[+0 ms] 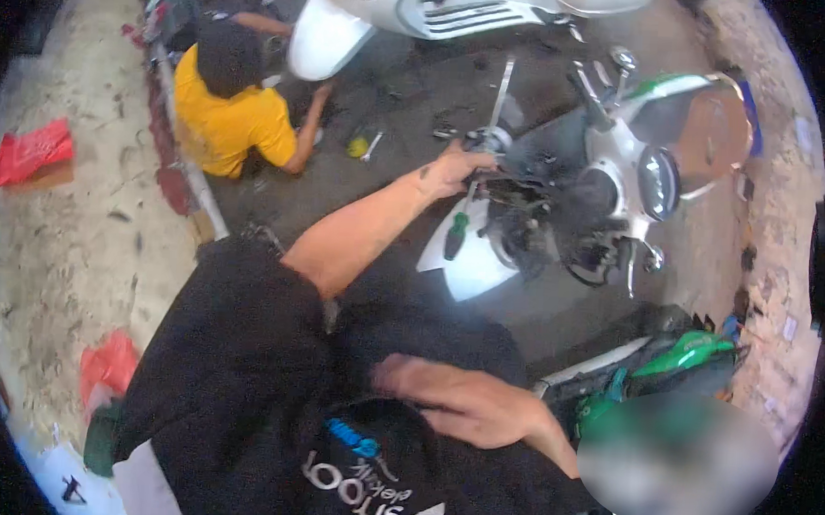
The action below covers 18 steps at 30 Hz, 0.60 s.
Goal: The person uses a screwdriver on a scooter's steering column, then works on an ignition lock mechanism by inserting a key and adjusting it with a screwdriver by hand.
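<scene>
My left hand reaches forward to the front of a partly stripped white scooter. Its fingers are closed around something I cannot make out, next to a metal part. Just below the hand, a screwdriver with a green handle lies across a white body panel. A thin metal rod extends beyond the hand. My right hand is in front of my black shirt, its fingers smeared by motion.
At the far left, a person in a yellow shirt crouches beside another white scooter. A wrench and a small yellow object lie on the dark floor. Green panels stand at the right, and red plastic lies at the left.
</scene>
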{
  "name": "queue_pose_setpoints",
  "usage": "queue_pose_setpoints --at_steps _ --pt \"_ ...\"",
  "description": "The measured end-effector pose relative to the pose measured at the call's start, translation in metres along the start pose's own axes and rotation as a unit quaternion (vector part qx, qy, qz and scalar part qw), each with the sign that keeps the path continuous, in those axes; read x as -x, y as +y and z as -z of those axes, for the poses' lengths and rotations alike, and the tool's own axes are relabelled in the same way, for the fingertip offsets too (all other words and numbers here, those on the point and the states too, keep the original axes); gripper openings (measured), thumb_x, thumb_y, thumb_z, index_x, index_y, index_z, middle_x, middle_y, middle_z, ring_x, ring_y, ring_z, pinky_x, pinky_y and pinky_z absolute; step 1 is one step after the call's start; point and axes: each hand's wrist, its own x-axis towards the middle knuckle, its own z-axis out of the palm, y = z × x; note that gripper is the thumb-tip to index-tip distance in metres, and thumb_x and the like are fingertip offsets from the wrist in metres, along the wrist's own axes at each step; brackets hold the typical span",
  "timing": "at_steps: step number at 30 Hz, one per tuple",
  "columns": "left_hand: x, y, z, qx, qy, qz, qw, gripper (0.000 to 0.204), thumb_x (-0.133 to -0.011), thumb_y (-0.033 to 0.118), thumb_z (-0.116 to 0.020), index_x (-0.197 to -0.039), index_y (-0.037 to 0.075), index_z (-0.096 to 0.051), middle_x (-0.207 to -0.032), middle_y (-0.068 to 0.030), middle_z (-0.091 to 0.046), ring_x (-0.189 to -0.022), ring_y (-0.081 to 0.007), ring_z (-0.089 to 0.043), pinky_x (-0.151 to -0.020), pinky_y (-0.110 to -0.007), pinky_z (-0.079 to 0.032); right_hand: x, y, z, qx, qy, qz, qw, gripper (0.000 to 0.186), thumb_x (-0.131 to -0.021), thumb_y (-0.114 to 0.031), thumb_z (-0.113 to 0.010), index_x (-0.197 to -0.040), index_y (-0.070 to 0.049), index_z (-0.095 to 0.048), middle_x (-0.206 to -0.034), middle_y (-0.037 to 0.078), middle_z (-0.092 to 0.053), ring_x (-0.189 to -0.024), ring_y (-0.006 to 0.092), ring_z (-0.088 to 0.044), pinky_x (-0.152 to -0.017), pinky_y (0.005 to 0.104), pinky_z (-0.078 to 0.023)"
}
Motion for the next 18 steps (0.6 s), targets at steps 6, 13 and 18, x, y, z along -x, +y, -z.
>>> queue_pose_setpoints --at_steps 6,13,18 --pt "0.026 0.02 -0.004 -0.011 0.049 0.011 0.999 0.036 -0.074 0.001 -0.068 -0.105 0.004 -0.051 -0.085 -0.0087 -0.061 -0.067 -0.0174 -0.058 -0.052 -0.032 -0.049 0.114 -0.015 -0.041 -0.481 0.548 -0.185 0.659 0.066 -0.088 -0.039 -0.06 -0.135 0.004 -0.043 -0.137 0.027 -0.043 -0.132 0.0357 -0.039 -0.108 0.0505 -0.031" --pt "0.012 0.009 -0.003 -0.025 0.137 0.033 0.99 0.035 -0.077 0.005 -0.065 -0.108 0.005 -0.05 -0.09 -0.0077 -0.058 -0.062 -0.0149 -0.05 -0.061 -0.038 -0.048 0.192 -0.027 -0.092 -0.212 0.371 -0.11 0.898 0.074 -0.085 -0.048 -0.061 -0.133 0.005 -0.045 -0.137 0.028 -0.043 -0.13 0.036 -0.042 -0.106 0.0485 -0.032" --pt "0.013 0.007 0.0 -0.038 0.105 0.03 0.993 0.027 -0.077 0.006 -0.065 -0.102 0.005 -0.054 -0.084 -0.0068 -0.058 -0.063 -0.0149 -0.05 -0.06 -0.035 -0.046 0.221 -0.006 -0.08 -0.167 0.295 -0.092 0.936 0.079 -0.081 -0.053 -0.063 -0.131 0.007 -0.047 -0.135 0.027 -0.046 -0.126 0.0382 -0.045 -0.104 0.0471 -0.034"
